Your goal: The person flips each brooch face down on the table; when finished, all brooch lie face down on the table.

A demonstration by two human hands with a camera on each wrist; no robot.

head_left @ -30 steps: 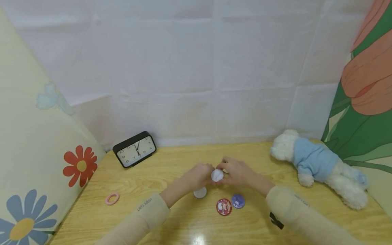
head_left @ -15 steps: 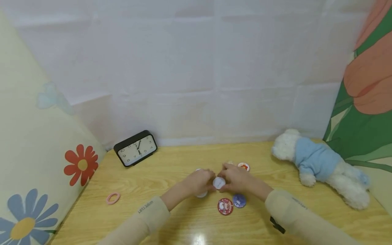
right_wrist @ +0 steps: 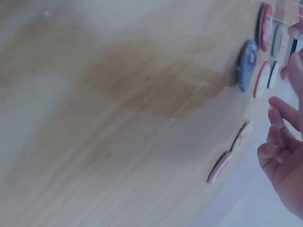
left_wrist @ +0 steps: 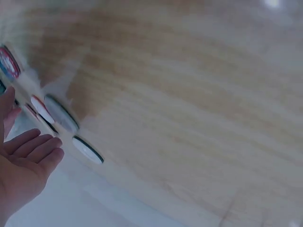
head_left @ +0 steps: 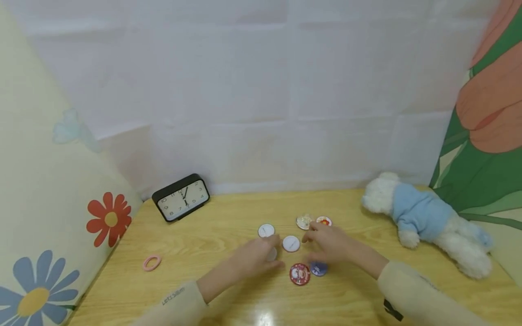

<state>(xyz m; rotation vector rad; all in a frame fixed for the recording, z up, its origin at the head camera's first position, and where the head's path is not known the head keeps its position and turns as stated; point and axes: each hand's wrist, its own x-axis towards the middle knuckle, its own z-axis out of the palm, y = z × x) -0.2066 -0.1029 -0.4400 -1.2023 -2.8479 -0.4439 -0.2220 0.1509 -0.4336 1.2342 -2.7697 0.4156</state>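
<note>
Overlapping the near white disc (head_left: 272, 255) in head view: left hand (head_left: 254, 257), fingers loosely extended, thumb apart, nothing in grip; contact with disc, cannot tell. Just beyond, far white disc (head_left: 266, 230). Between the hands, flat on wooden table (head_left: 232, 210), middle white disc (head_left: 291, 244) with thin line across. To its right, right hand (head_left: 332, 244), fingers bent but relaxed, also holding nothing, partly hiding purple disc (head_left: 319, 270). Just beside purple: red disc (head_left: 299, 274) with printed figure. Beyond right hand: cream disc (head_left: 304, 221) and flower disc (head_left: 324, 220), side by side. Further out: black clock (head_left: 181, 198) back left, pink ring (head_left: 144, 263) at left, white plush toy (head_left: 422, 215) in blue top lying at right

Left wrist view: palm side in sight, four fingers nearly straight, visible gap to nearest white disc; red disc up at left edge

Right wrist view: fingers loosely curled, clear of cream and flower discs; purple, red and whitish discs grouped higher up, all seen nearly edge-on
</note>
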